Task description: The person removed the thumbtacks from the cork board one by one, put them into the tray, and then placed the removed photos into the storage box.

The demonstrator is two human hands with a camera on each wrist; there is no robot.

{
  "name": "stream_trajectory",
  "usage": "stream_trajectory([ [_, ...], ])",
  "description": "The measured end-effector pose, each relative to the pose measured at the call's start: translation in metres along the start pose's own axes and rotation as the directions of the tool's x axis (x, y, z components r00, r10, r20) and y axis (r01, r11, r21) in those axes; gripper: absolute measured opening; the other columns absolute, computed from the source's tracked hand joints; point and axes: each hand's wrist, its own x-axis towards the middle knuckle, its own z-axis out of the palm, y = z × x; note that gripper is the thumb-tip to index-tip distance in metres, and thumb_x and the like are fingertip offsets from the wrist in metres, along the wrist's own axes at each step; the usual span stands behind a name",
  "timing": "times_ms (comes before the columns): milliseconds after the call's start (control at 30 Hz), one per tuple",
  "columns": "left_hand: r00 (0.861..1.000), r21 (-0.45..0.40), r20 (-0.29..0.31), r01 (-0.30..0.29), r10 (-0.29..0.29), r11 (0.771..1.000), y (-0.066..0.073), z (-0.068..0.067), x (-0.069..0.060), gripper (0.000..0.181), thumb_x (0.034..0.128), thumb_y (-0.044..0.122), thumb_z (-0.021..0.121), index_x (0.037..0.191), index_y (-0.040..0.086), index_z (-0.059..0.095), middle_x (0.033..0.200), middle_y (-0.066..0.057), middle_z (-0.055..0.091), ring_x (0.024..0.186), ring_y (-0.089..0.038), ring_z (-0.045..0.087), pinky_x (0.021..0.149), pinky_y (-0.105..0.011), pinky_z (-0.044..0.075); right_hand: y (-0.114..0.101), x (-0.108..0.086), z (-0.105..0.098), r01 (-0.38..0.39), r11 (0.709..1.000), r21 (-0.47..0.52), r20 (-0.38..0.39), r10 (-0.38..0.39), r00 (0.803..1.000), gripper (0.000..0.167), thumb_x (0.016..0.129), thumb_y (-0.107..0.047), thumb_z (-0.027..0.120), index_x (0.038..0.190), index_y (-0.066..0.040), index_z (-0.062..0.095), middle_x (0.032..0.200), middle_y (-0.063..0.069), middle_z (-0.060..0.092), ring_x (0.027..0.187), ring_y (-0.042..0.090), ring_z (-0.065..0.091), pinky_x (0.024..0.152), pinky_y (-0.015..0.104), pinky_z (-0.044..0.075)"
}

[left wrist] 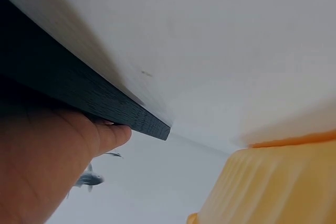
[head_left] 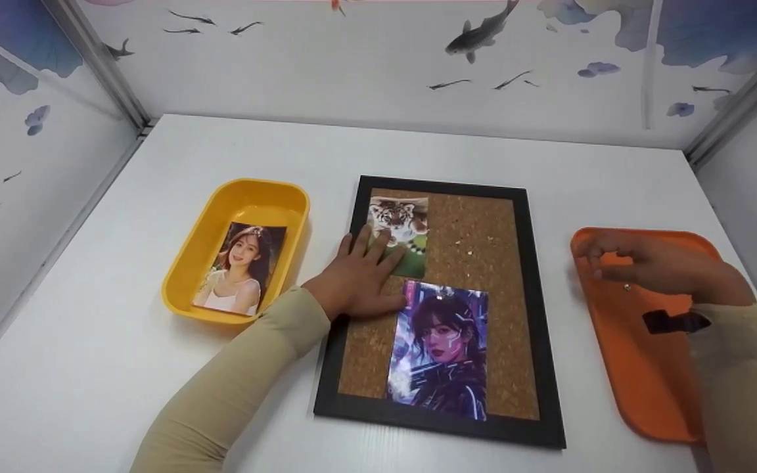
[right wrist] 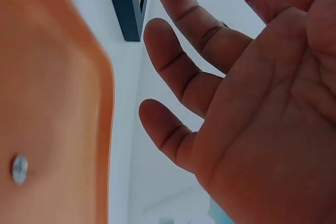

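A black-framed cork board lies on the table. My left hand rests spread on its left side, fingers over a tiger cub picture and thumb at the edge of a purple picture of an armoured figure. In the left wrist view, part of that hand shows against the frame's side. My right hand hovers over an orange tray, thumb and index finger close together; whether they pinch anything is hidden. A small silvery pin lies in the tray.
Left of the board stands a yellow tray holding a portrait photo. Small pale specks dot the cork. Patterned panels enclose the white table at the back and sides.
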Motion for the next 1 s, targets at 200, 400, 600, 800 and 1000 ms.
stream_trajectory([
  [200, 1.0, 0.004, 0.004, -0.002, 0.002, 1.0, 0.001, 0.001, 0.001, 0.091, 0.0913, 0.076, 0.028, 0.161, 0.022, 0.005, 0.166, -0.013, -0.006, 0.148, -0.043, -0.008, 0.116, -0.061, 0.001, 0.011, -0.028, 0.004, -0.04, 0.994, -0.104, -0.076, 0.032, 0.997, 0.015, 0.098, -0.007, 0.062, 0.096, -0.021, 0.059, 0.121, 0.003, 0.061, 0.109, -0.002, 0.051, 0.08, 0.023, 0.047],
  [400, 1.0, 0.025, 0.005, -0.002, 0.002, 1.0, 0.0, 0.002, 0.002, 0.09, 0.0916, 0.076, 0.026, 0.161, 0.023, 0.004, 0.166, -0.013, -0.006, 0.149, -0.042, -0.008, 0.116, -0.061, 0.001, 0.024, -0.052, 0.006, -0.112, 0.989, -0.096, -0.08, 0.105, 0.991, 0.006, 0.1, -0.012, 0.06, 0.099, -0.018, 0.061, 0.124, 0.004, 0.06, 0.108, -0.002, 0.053, 0.081, 0.019, 0.047],
  [600, 1.0, 0.022, -0.004, 0.0, 0.0, 1.0, -0.001, 0.002, 0.0, 0.091, 0.0918, 0.076, 0.027, 0.161, 0.022, 0.006, 0.166, -0.013, -0.005, 0.149, -0.042, -0.008, 0.116, -0.061, 0.002, 0.036, -0.071, 0.005, -0.13, 0.988, -0.079, -0.089, 0.123, 0.988, 0.009, 0.099, -0.008, 0.061, 0.097, -0.018, 0.061, 0.124, 0.003, 0.063, 0.11, -0.004, 0.054, 0.08, 0.017, 0.047],
  [800, 1.0, 0.02, -0.012, -0.001, 0.001, 1.0, 0.0, 0.001, 0.0, 0.091, 0.0915, 0.076, 0.027, 0.161, 0.021, 0.008, 0.166, -0.014, -0.004, 0.149, -0.043, -0.007, 0.116, -0.061, 0.002, 0.044, -0.085, 0.008, -0.295, 0.949, -0.108, -0.091, 0.286, 0.954, 0.008, 0.099, -0.014, 0.062, 0.094, -0.02, 0.06, 0.125, 0.004, 0.059, 0.106, -0.012, 0.042, 0.083, 0.037, 0.048],
  [1000, 1.0, 0.01, -0.002, -0.002, 0.002, 1.0, 0.0, 0.0, 0.0, 0.091, 0.0913, 0.077, 0.028, 0.161, 0.022, 0.007, 0.166, -0.013, -0.004, 0.149, -0.043, -0.007, 0.116, -0.061, 0.002, 0.052, -0.095, 0.011, -0.405, 0.91, -0.09, -0.061, 0.401, 0.914, 0.007, 0.1, -0.016, 0.06, 0.094, -0.016, 0.058, 0.129, 0.011, 0.056, 0.105, -0.013, 0.036, 0.084, 0.039, 0.046],
])
